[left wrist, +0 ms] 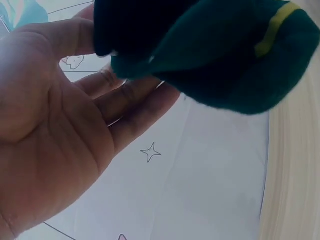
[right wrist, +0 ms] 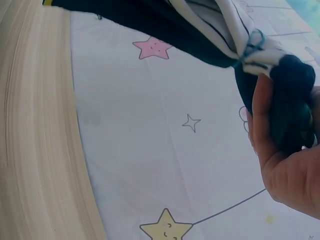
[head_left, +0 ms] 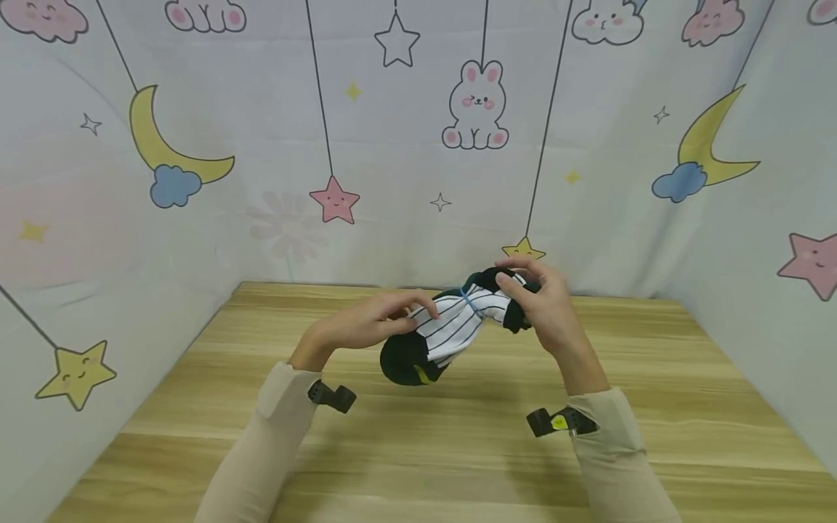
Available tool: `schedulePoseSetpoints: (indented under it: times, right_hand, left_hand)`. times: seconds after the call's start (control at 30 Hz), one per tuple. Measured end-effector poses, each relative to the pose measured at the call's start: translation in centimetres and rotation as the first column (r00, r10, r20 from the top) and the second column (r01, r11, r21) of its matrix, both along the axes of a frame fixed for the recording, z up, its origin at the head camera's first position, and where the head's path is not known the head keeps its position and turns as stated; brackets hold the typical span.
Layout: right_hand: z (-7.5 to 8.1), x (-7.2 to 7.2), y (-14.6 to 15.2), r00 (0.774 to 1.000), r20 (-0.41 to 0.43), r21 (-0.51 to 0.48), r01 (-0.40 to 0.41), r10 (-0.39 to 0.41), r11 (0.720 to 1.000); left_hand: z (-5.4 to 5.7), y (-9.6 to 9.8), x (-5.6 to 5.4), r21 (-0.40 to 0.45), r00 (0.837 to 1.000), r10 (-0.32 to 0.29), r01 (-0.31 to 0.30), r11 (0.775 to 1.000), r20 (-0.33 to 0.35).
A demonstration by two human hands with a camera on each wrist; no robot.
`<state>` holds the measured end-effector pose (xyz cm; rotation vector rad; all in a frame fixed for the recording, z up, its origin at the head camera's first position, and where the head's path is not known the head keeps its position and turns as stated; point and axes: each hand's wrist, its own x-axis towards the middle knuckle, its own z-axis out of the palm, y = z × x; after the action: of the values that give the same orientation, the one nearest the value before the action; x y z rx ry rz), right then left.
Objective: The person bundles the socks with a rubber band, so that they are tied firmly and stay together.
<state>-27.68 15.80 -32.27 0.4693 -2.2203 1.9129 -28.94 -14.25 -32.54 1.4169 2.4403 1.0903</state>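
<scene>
A bundle of striped socks (head_left: 451,330), white with thin black lines and dark toes, is held up over the table. A thin blue band (head_left: 469,301) cinches it near its right part. My right hand (head_left: 549,301) grips the bunched dark end, its thumb near the band in the right wrist view. At the other end, my left hand (head_left: 373,319) holds the socks between thumb and fingers. The left wrist view shows the dark green toe (left wrist: 220,60) with a yellow stripe, hanging past the fingertips.
The wooden tabletop (head_left: 418,450) spreads below both hands. Behind and at the sides hang pale cloth walls (head_left: 418,240) printed with stars, moons and a rabbit. Each sleeve cuff has a small black camera, such as the left one (head_left: 332,396).
</scene>
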Motion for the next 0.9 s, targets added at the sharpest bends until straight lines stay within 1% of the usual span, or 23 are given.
schedulePoseSetpoints:
  times: [0.1,0.2,0.33,0.43,0.57,0.67,0.77,0.8,0.9]
  right_hand:
    - [-0.1,-0.1,0.4,0.998,0.029,0.049,-0.055,0.053,0.997]
    - [-0.3,-0.4,0.8,0.99,0.071,0.064,-0.129,0.125,0.99]
    - [-0.6,-0.6,1.6,0.978,0.096,0.153,-0.198,0.185,0.968]
    - [-1.0,-0.9,2.1,0.97,0.093,0.198,-0.238,0.224,0.951]
    - [-1.5,-1.2,2.7,0.949,0.091,0.188,-0.314,0.302,0.931]
    - [-1.7,-1.4,3.0,0.936,0.099,0.195,-0.351,0.337,0.916]
    - [-1.9,-1.5,3.1,0.932,0.133,0.22,-0.359,0.337,0.907]
    - [-2.0,-1.6,3.1,0.929,0.157,0.227,-0.364,0.335,0.903]
    - [-2.3,-1.8,3.2,0.918,0.229,0.254,-0.379,0.325,0.89]
  left_hand:
    - [0.0,-0.3,-0.2,-0.008,1.0,-0.01,0.01,1.0,0.002]
    - [0.0,-0.4,-0.3,-0.01,1.0,-0.021,0.021,1.0,0.009]
    - [-0.1,-0.5,-0.5,-0.013,0.999,-0.027,0.027,1.0,0.018]
    - [-0.2,-0.5,-0.7,-0.025,1.0,-0.026,0.026,0.999,0.013]
    - [-0.4,-0.5,-0.9,-0.042,1.0,-0.023,0.024,0.999,0.017]
    - [-0.6,-0.5,-1.1,-0.055,1.0,-0.02,0.021,0.998,0.021]
    - [-0.9,-0.4,-1.2,-0.083,1.0,0.008,-0.008,0.997,0.004]
    - [-1.0,-0.3,-1.3,-0.098,0.999,0.032,-0.031,0.995,0.003]
    - [-1.3,0.3,-1.3,-0.139,0.994,0.104,-0.107,0.984,-0.028]
